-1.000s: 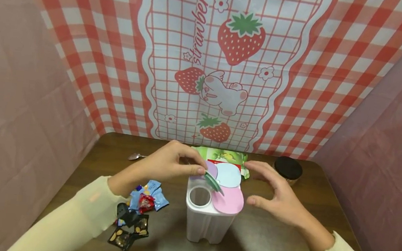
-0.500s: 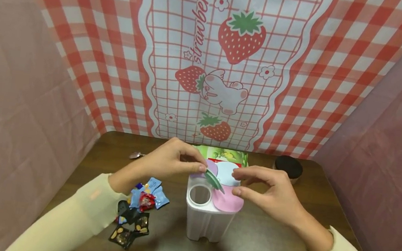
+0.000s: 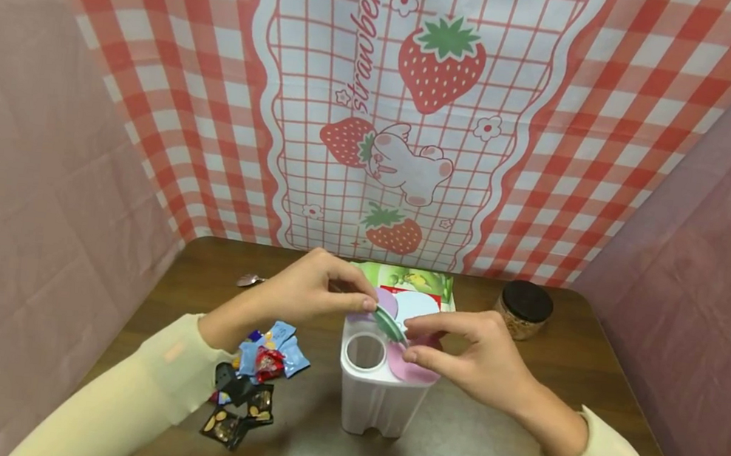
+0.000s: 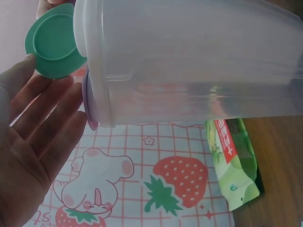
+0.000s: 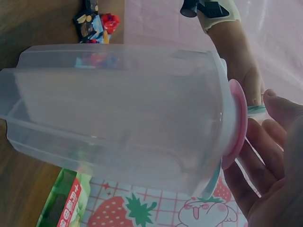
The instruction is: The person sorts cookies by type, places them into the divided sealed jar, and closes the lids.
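A tall translucent container (image 3: 380,408) with a white top stands upright on the table. One round opening (image 3: 366,351) at its front left is uncovered. Purple (image 3: 384,306), pale blue (image 3: 416,306) and pink (image 3: 414,370) lids cover the other openings. A green round lid (image 4: 54,40) is tilted above the top. My left hand (image 3: 312,289) pinches its left edge between thumb and forefinger. My right hand (image 3: 479,355) has thumb and forefinger at its opposite edge, pinching it over the pink lid. In the right wrist view, only a sliver of the green lid shows by the thumb.
Several wrapped snacks (image 3: 272,356) lie left of the container, with black packets (image 3: 227,425) nearer the front. A spoon (image 3: 249,280) is at the back left. Behind the container lies a green package (image 3: 403,278). A black-lidded jar (image 3: 524,311) stands at the back right.
My right hand has come leftward from beside the container to the green lid's edge, its fingers closing in. My left hand keeps its pinch on the lid and has hardly moved.
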### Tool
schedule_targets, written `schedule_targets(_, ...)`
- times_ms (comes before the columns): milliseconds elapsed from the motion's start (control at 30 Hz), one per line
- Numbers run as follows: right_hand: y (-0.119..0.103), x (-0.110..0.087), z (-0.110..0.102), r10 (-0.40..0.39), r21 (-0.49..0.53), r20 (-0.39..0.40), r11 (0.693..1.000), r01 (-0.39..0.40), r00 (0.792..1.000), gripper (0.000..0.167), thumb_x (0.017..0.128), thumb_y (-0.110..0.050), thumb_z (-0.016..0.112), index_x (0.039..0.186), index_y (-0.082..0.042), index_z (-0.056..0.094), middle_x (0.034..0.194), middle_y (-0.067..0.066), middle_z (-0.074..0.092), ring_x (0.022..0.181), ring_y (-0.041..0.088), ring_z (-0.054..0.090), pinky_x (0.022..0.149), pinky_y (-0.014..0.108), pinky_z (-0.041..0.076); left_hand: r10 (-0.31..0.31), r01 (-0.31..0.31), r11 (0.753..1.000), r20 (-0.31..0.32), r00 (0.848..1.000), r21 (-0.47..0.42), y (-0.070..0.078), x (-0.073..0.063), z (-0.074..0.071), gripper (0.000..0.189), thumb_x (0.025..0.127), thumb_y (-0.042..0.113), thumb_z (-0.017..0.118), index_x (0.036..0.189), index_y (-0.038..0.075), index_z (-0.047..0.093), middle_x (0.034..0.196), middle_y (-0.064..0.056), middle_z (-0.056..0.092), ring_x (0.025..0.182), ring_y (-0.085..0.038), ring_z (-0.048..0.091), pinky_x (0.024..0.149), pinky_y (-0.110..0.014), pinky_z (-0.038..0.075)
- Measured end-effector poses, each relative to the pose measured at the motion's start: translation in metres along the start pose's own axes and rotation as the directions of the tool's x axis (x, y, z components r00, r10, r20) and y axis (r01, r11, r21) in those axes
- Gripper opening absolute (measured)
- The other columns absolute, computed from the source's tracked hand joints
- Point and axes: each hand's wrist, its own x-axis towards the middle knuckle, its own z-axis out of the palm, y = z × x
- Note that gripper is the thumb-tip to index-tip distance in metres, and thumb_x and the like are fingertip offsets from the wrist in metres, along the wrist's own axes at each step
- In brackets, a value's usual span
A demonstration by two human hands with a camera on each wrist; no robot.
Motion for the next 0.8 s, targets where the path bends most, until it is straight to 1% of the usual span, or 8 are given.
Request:
schedule_targets(167, 0.000, 0.000, 0.005, -0.007, -0.046, -0.009, 0.999, 0.007, 1.000, 0.024, 0.080, -0.008, 0.088, 0.101, -0.018, 0.081, 0.092, -0.009, 0.078, 0.078, 0.003, 0.071, 0.070, 0.021, 0.057, -0.008, 0.008, 1.000, -0.004, 1.000, -0.009, 0.001, -0.001, 0.001, 0.011, 0.096, 0.025, 0.075, 0.102, 0.019, 0.081, 0.097, 0.009, 0.078, 0.082, -0.007, 0.070, 0.074, -0.030, 0.060)
schedule_targets(267, 0.000, 0.001, 0.006, -0.013, -0.058, -0.013, 0.998, 0.012, 1.000, 0.022, 0.080, -0.008, 0.087, 0.097, -0.019, 0.081, 0.090, -0.011, 0.078, 0.075, 0.002, 0.069, 0.068, 0.021, 0.056, -0.006, 0.006, 1.000, -0.005, 1.000, -0.005, 0.002, -0.003, 0.001, 0.013, 0.096, 0.025, 0.074, 0.104, 0.018, 0.081, 0.099, 0.008, 0.078, 0.084, -0.006, 0.070, 0.076, -0.029, 0.060)
schedule_targets(367, 0.000, 0.001, 0.007, -0.015, -0.063, -0.015, 0.998, 0.014, 1.000, 0.020, 0.081, -0.008, 0.087, 0.096, -0.020, 0.081, 0.088, -0.012, 0.077, 0.074, 0.002, 0.068, 0.068, 0.021, 0.055, 0.000, 0.000, 1.000, -0.007, 1.000, -0.004, 0.003, -0.005, 0.001, 0.017, 0.097, 0.025, 0.073, 0.109, 0.015, 0.080, 0.104, 0.006, 0.078, 0.090, -0.006, 0.071, 0.080, -0.029, 0.060)
schedule_targets(467, -0.001, 0.001, 0.008, -0.012, -0.056, -0.018, 0.998, 0.011, 1.000, 0.020, 0.081, -0.007, 0.087, 0.095, -0.019, 0.081, 0.088, -0.012, 0.077, 0.074, 0.002, 0.068, 0.067, 0.021, 0.056, -0.004, 0.003, 1.000, -0.026, 1.000, -0.009, 0.003, -0.010, 0.000, 0.023, 0.098, 0.024, 0.073, 0.117, 0.013, 0.077, 0.113, 0.003, 0.077, 0.098, -0.008, 0.071, 0.085, -0.031, 0.060)
schedule_targets(533, -0.001, 0.001, 0.008, -0.011, -0.048, -0.021, 0.999, 0.010, 1.000, 0.020, 0.080, -0.006, 0.087, 0.095, -0.019, 0.081, 0.087, -0.011, 0.077, 0.074, 0.002, 0.068, 0.067, 0.021, 0.056, -0.021, 0.021, 1.000, -0.052, 0.998, -0.005, 0.003, -0.016, -0.002, 0.026, 0.097, 0.024, 0.073, 0.121, 0.013, 0.075, 0.117, 0.002, 0.076, 0.103, -0.008, 0.070, 0.089, -0.033, 0.059)
schedule_targets(633, -0.001, 0.001, 0.008, -0.004, -0.038, -0.025, 0.999, 0.003, 1.000, 0.021, 0.080, -0.005, 0.087, 0.096, -0.018, 0.081, 0.087, -0.010, 0.077, 0.074, 0.002, 0.069, 0.066, 0.021, 0.056, -0.061, 0.063, 0.998, -0.097, 0.993, 0.015, 0.000, -0.027, -0.008, 0.026, 0.097, 0.025, 0.073, 0.122, 0.016, 0.074, 0.118, 0.003, 0.075, 0.106, -0.009, 0.069, 0.090, -0.035, 0.059)
schedule_targets(700, -0.001, 0.001, 0.008, -0.003, -0.035, -0.030, 0.999, 0.002, 1.000, 0.021, 0.080, -0.005, 0.087, 0.096, -0.017, 0.081, 0.086, -0.010, 0.077, 0.074, 0.002, 0.069, 0.066, 0.021, 0.056, -0.086, 0.091, 0.995, -0.128, 0.988, 0.033, -0.005, -0.035, -0.012, 0.025, 0.097, 0.025, 0.073, 0.121, 0.018, 0.074, 0.116, 0.006, 0.075, 0.105, -0.008, 0.069, 0.089, -0.035, 0.058)
schedule_targets(800, 0.000, 0.000, 0.009, -0.001, -0.028, -0.035, 1.000, 0.000, 0.999, 0.022, 0.080, -0.004, 0.087, 0.096, -0.017, 0.080, 0.086, -0.009, 0.077, 0.074, 0.003, 0.069, 0.066, 0.021, 0.057, -0.124, 0.130, 0.991, -0.163, 0.979, 0.027, -0.017, -0.051, -0.017, 0.024, 0.098, 0.021, 0.072, 0.121, 0.019, 0.073, 0.114, 0.006, 0.075, 0.104, -0.010, 0.069, 0.089, -0.034, 0.058)
